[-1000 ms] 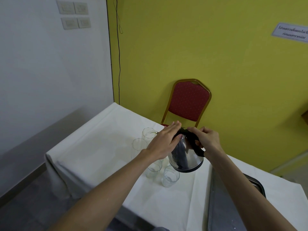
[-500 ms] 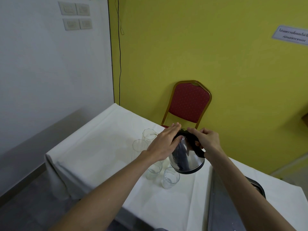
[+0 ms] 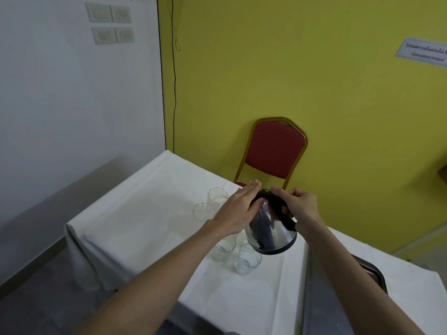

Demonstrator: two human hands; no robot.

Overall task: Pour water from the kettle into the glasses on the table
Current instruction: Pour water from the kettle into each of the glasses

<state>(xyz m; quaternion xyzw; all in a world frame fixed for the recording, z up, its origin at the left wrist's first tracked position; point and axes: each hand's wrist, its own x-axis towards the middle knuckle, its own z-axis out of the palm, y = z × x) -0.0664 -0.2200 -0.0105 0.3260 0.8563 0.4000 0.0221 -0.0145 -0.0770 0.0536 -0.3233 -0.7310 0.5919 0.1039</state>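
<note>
Little has moved since the earlier frames — kettle [image 3: 271,232] still tilted above the worktop [image 3: 135,213]. Right hand [image 3: 298,209] fingers clenched round its black handle; left hand [image 3: 238,209] lies flat on the lid, fingers extended. Left forearm partly blocks the near glasses [image 3: 248,259]; two far glasses [image 3: 205,209] stand beside. Red chair [image 3: 274,148] behind, metal tray [image 3: 372,274] right.

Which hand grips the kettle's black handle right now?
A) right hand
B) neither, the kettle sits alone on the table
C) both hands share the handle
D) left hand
A: the right hand is curled around the black handle of the kettle, while the left hand lies flat with fingers extended over the kettle's lid side, not on the handle.
</note>
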